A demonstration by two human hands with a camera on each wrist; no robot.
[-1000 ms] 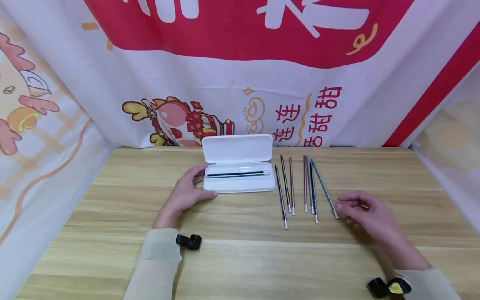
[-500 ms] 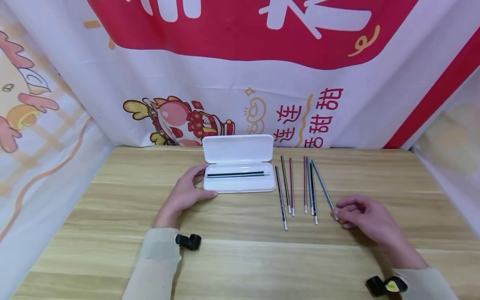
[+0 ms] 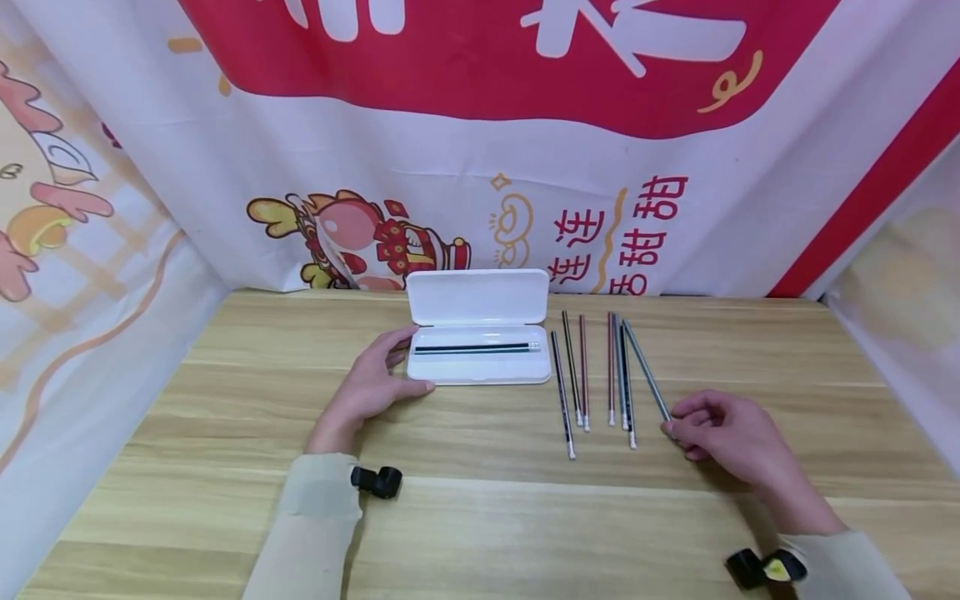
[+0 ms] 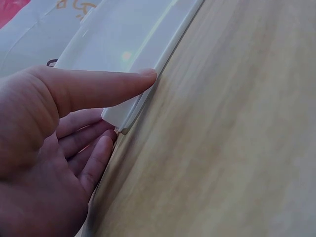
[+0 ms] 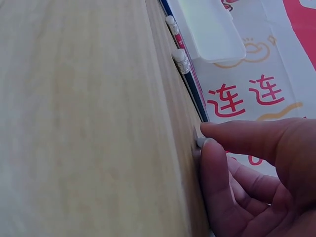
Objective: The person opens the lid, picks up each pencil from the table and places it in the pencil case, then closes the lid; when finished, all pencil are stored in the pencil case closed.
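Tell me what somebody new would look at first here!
Probably the big red patch on the cloth behind the table. Next, the open white case near the table's far edge, with the left hand at its left end. Then the right hand, pinching the rightmost pencil.

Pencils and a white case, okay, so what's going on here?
A person's right hand pinches the eraser end of the outermost blue pencil on the right, while their left hand rests against the left end of an open white case. What look like two pencils lie inside it; the other loose pencils lie on the wooden table to its right.
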